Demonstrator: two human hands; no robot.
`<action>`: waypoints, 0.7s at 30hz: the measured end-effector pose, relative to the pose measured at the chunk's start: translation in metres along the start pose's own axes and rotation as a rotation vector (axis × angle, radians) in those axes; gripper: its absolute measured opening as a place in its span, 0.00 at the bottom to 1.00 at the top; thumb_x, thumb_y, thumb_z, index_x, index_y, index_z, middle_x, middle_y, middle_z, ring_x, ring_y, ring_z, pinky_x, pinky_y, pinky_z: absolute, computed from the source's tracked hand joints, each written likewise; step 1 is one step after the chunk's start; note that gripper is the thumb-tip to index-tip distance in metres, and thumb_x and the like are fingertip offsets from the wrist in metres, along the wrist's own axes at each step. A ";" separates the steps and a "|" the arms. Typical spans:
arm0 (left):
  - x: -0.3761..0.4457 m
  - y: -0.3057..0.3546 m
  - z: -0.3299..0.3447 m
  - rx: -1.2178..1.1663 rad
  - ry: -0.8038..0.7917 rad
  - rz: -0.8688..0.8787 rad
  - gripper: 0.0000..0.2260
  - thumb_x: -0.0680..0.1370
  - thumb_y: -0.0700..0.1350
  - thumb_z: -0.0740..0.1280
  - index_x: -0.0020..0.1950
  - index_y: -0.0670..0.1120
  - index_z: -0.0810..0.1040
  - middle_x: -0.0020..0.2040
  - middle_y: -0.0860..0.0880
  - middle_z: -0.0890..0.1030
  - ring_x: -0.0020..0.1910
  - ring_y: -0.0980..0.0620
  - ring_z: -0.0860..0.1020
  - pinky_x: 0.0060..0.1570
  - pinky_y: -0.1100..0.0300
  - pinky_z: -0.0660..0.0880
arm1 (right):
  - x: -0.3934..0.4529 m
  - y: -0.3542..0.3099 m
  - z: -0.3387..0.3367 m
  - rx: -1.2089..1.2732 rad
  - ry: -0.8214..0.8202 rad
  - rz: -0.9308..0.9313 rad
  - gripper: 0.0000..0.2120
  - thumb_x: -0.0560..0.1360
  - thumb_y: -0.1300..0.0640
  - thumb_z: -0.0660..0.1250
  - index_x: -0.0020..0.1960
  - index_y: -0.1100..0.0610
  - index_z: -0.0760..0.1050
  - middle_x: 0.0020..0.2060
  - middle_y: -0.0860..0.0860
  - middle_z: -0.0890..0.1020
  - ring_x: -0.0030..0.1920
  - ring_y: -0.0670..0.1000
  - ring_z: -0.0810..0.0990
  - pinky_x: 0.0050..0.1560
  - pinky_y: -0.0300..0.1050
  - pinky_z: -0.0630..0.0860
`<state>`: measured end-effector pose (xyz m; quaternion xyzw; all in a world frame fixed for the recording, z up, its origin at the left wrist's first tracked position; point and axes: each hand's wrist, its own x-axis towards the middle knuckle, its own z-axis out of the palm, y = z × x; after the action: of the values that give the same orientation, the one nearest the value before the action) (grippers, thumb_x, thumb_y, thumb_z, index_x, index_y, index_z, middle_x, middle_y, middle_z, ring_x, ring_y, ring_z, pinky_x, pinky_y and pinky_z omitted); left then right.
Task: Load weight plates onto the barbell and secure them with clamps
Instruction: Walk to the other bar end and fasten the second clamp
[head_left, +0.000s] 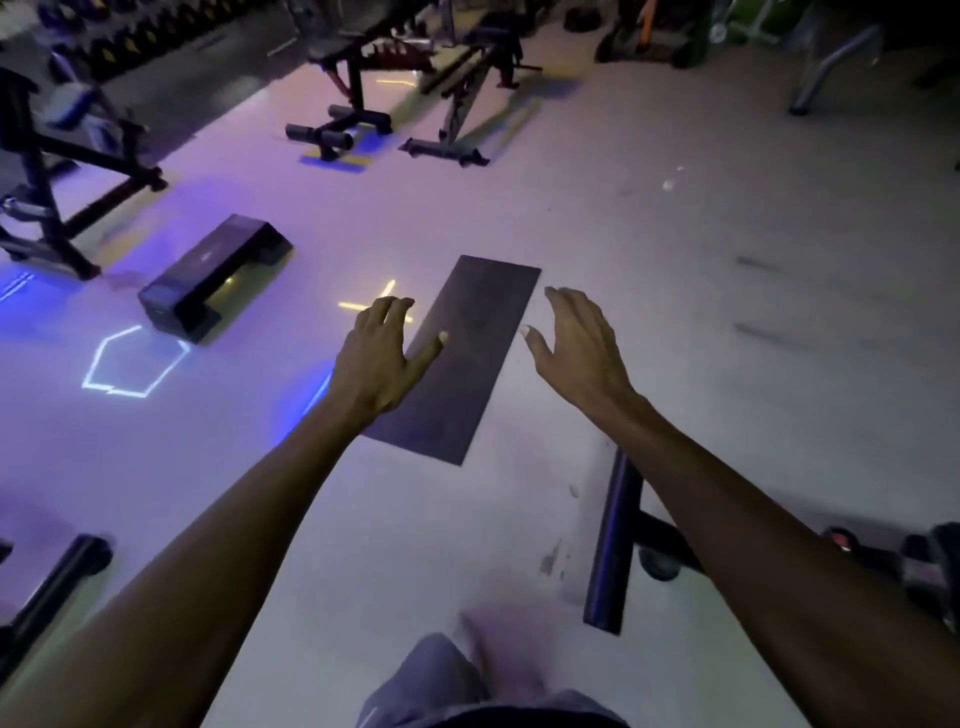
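Both my arms reach forward over a pale gym floor. My left hand (382, 353) is empty, fingers spread, hovering above the left edge of a dark rectangular mat (467, 374) on the floor. My right hand (574, 345) is also empty with fingers apart, just right of that mat. No barbell, weight plate or clamp shows clearly in this blurred view. My grey-trousered knee (431, 680) is at the bottom centre.
A black step block (208, 275) lies to the left. Black benches (358, 78) stand at the back, a dark frame (57, 171) at far left. A black bench foot bar (615, 540) is near my right arm. Dumbbell racks (130, 36) line the far left wall.
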<state>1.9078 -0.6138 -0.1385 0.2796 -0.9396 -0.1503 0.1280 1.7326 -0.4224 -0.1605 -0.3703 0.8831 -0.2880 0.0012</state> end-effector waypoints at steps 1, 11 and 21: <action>0.023 -0.006 0.004 0.002 0.002 0.018 0.32 0.82 0.66 0.61 0.78 0.45 0.68 0.77 0.46 0.70 0.77 0.43 0.67 0.68 0.42 0.73 | 0.017 0.003 0.004 0.002 0.008 0.014 0.29 0.81 0.46 0.64 0.77 0.59 0.65 0.75 0.58 0.70 0.75 0.59 0.69 0.72 0.63 0.69; 0.312 -0.014 0.051 -0.026 -0.097 0.328 0.34 0.82 0.65 0.61 0.80 0.45 0.64 0.79 0.45 0.68 0.76 0.41 0.67 0.68 0.42 0.72 | 0.219 0.055 0.024 -0.087 0.111 0.245 0.30 0.83 0.43 0.60 0.79 0.58 0.61 0.78 0.58 0.65 0.79 0.59 0.60 0.76 0.66 0.61; 0.571 0.095 0.119 -0.071 -0.161 0.614 0.34 0.82 0.66 0.61 0.79 0.44 0.66 0.78 0.44 0.69 0.76 0.42 0.68 0.68 0.42 0.74 | 0.389 0.167 -0.015 -0.167 0.251 0.480 0.32 0.83 0.41 0.57 0.81 0.57 0.57 0.81 0.56 0.60 0.82 0.56 0.53 0.79 0.64 0.54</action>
<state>1.3594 -0.8349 -0.1255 -0.0344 -0.9813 -0.1591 0.1023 1.3380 -0.5757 -0.1514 -0.1107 0.9595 -0.2492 -0.0705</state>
